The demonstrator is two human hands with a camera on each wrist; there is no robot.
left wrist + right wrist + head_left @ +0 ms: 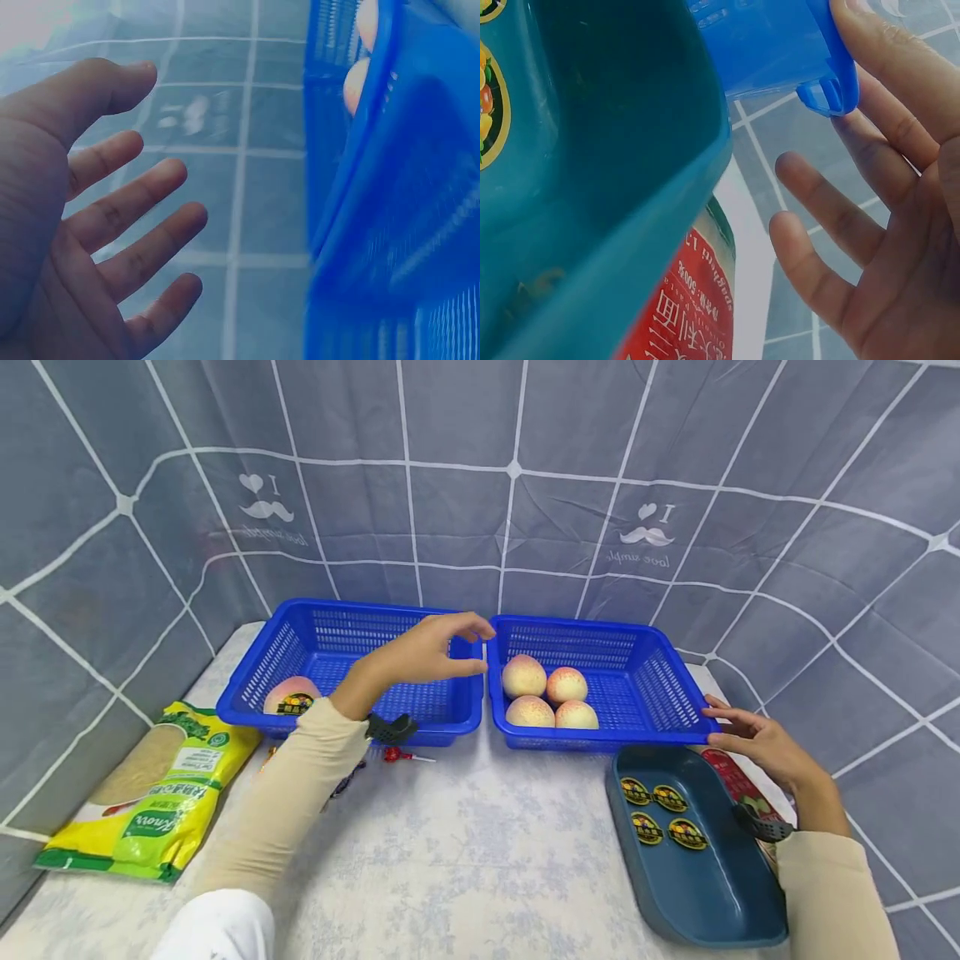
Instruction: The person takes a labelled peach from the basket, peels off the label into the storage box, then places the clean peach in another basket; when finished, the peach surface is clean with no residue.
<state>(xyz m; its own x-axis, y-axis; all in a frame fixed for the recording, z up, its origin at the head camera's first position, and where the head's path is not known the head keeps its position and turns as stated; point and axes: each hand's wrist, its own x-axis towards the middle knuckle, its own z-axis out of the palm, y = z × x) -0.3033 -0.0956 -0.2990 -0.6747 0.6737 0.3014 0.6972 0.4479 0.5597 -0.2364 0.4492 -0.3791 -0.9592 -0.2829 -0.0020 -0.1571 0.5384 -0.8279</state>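
My left hand (427, 652) hovers above the right part of the left blue basket (247, 668), its fingers loosely bent and holding nothing. In that basket lies one peach (283, 692) with a black-and-gold sticker (296, 704). Several peaches (524, 677) sit grouped at the left side of the right blue basket (637, 697). At that basket's right front corner, my right hand (772, 752) pinches the rim (844, 60) between thumb and forefingers; the other fingers stand free in the right wrist view.
A teal tray (716, 889) with several round stickers (687, 833) stands at front right, partly over a red spaghetti packet (738, 781). A yellow Knorr bag (161, 793) lies at left. Near the left forearm is a small red object (393, 754). A grey curtain (465, 518) hangs behind.
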